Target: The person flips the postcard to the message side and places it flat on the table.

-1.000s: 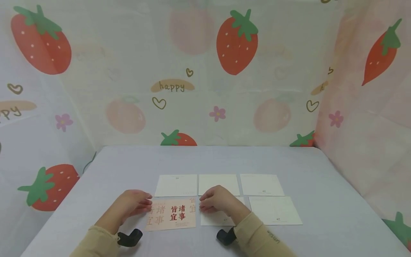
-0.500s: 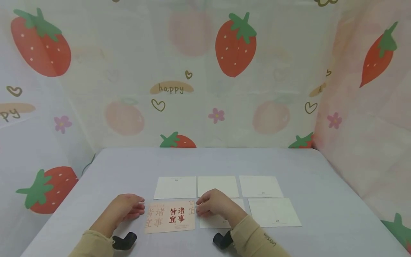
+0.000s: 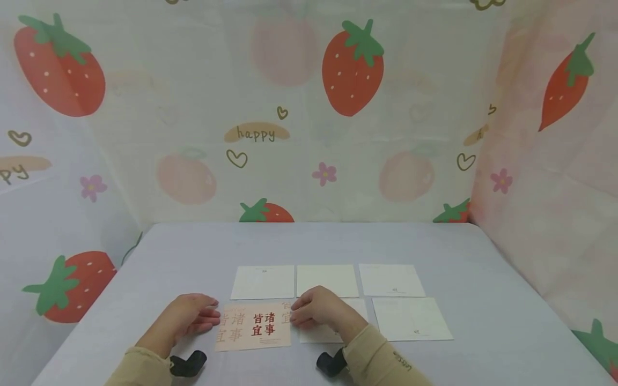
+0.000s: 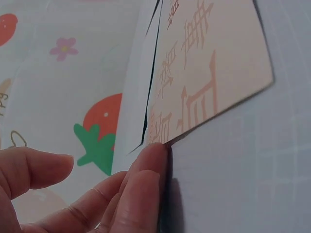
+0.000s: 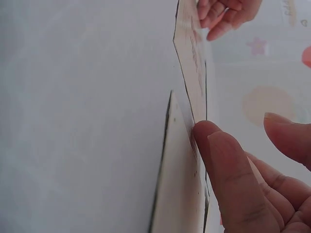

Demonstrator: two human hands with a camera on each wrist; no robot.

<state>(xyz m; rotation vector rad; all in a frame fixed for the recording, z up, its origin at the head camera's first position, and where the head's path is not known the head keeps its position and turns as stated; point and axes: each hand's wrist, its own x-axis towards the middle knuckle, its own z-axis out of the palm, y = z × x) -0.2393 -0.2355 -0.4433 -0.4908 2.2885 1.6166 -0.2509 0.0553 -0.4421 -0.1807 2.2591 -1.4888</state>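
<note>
A pink card with red Chinese characters (image 3: 253, 335) lies flat on the table, at the front left of a grid of cards. My left hand (image 3: 185, 320) is at its left end; in the left wrist view, fingertips (image 4: 154, 153) touch the card's corner, while the thumb stands apart. From the other side my right hand (image 3: 328, 311) reaches over a white card (image 3: 358, 306), partly covering it. In the right wrist view, the right fingertips (image 5: 206, 130) touch the pink card's right edge, thumb raised away. Neither hand pinches anything.
Behind lie three white cards in a row: left (image 3: 262, 282), middle (image 3: 328, 279) and right (image 3: 392, 281). Another white card (image 3: 412, 320) is at the front right. Strawberry-printed cloth (image 3: 270, 161) walls the table (image 3: 309, 244) at the back and sides.
Both hands have shifted left, and the pink card has slid slightly left, widening the gap to the white card beside it. The head view has tilted a little.
</note>
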